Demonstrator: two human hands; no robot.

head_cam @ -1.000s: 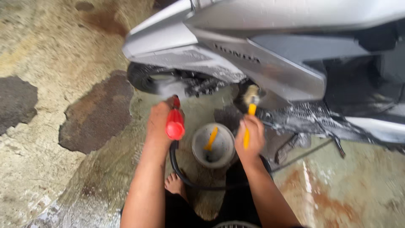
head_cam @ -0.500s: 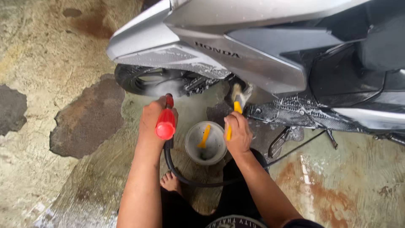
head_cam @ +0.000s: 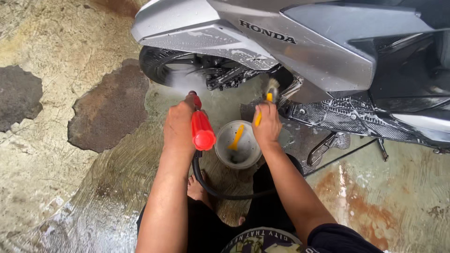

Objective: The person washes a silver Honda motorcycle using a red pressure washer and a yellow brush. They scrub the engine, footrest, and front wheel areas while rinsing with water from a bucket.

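My left hand [head_cam: 179,125] grips a red spray gun [head_cam: 200,127] with a black hose [head_cam: 211,185] trailing back under my arm. Its nozzle points at the black rear wheel [head_cam: 164,65] of a silver scooter [head_cam: 300,51], and a mist of water hangs by the tyre. My right hand [head_cam: 267,124] holds a yellow-handled brush [head_cam: 268,96], bristles up against the soapy underside of the scooter near the footboard [head_cam: 347,117]. Between my hands a small grey bucket [head_cam: 226,140] stands on the floor with a second yellow brush [head_cam: 236,137] inside.
The wet concrete floor [head_cam: 70,187] has dark rough patches [head_cam: 110,110] at the left and rust-coloured stains [head_cam: 356,197] at the right. The scooter's side stand [head_cam: 323,147] rests on the floor right of the bucket. My bare foot [head_cam: 196,186] is below the bucket.
The view has shifted, so the scooter sits further right in the frame. Both hands stay on their tools, and the brush has risen toward the scooter's underside.
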